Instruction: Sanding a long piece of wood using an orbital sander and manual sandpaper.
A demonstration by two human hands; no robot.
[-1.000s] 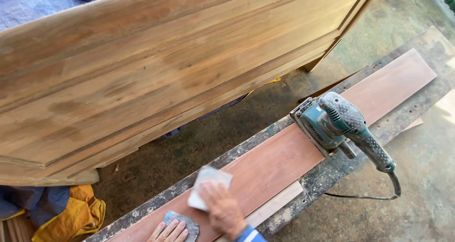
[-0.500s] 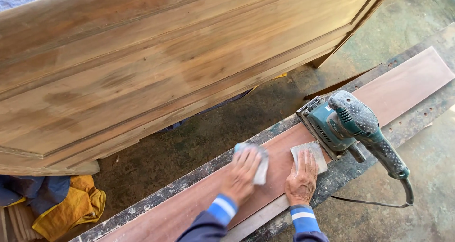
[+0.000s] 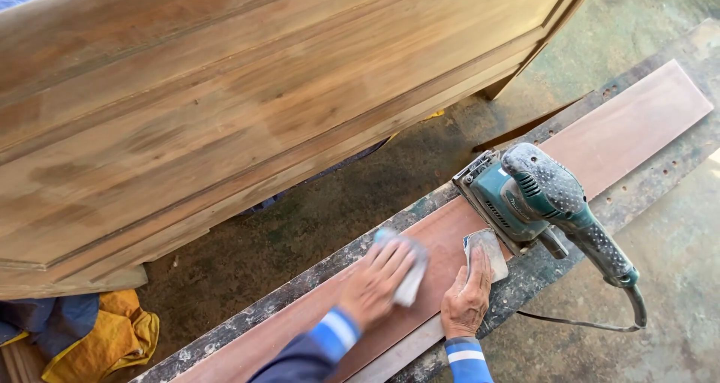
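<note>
A long reddish-brown board [image 3: 630, 124] lies on a paint-spattered plank [image 3: 300, 285]. My left hand [image 3: 375, 284] presses a grey sandpaper sheet [image 3: 411, 282] onto the middle of the board, fingers curled over it. My right hand [image 3: 465, 302] lies flat on a second sandpaper sheet [image 3: 484, 246] at the board's near edge. That sheet touches the base of a teal electric sander [image 3: 525, 192], which rests on the board just beyond both hands.
A large wooden door panel [image 3: 262, 91] leans across the upper left. The sander's cord [image 3: 592, 325] loops over the concrete floor [image 3: 675, 278] on the right. Yellow and blue cloth [image 3: 97, 338] is bunched at the lower left. A pale batten [image 3: 405, 349] runs along the board's near edge.
Both hands have slid their sandpaper sheets along the board from its near end up toward the sander. The sander has stayed in place on the board.
</note>
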